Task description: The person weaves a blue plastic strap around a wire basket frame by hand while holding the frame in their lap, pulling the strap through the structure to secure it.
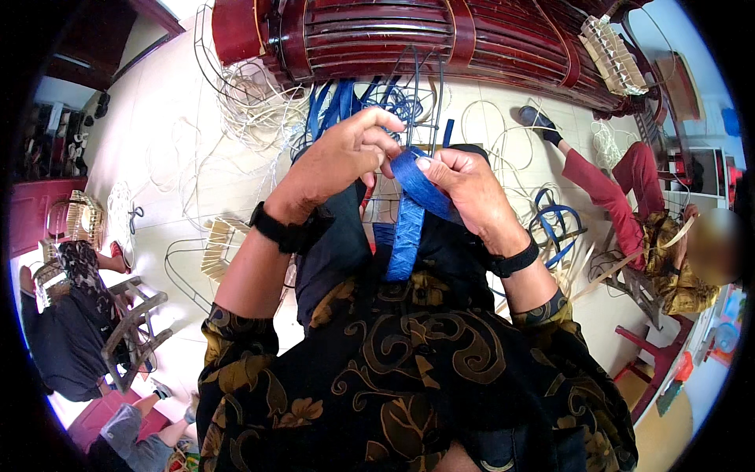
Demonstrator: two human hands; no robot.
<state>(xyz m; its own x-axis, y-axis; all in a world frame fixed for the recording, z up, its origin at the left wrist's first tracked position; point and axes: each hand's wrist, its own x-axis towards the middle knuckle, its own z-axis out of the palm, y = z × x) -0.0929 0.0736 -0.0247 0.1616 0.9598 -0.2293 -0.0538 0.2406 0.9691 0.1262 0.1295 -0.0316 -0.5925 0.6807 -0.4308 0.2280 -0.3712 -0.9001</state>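
Head view: blue strap (409,228) in hand

The right hand (470,189) pinches the strap under its thumb, fingers nearly closed. The left hand (342,157) is half curled beside the loop; whether it grips cannot be told. The strap runs down to the lap's near edge. A red bench (377,31) lines the floor's far edge.

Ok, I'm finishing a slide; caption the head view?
Right hand pinching a curled blue strap, left hand beside it, pale strands scattered across the tiled floor.
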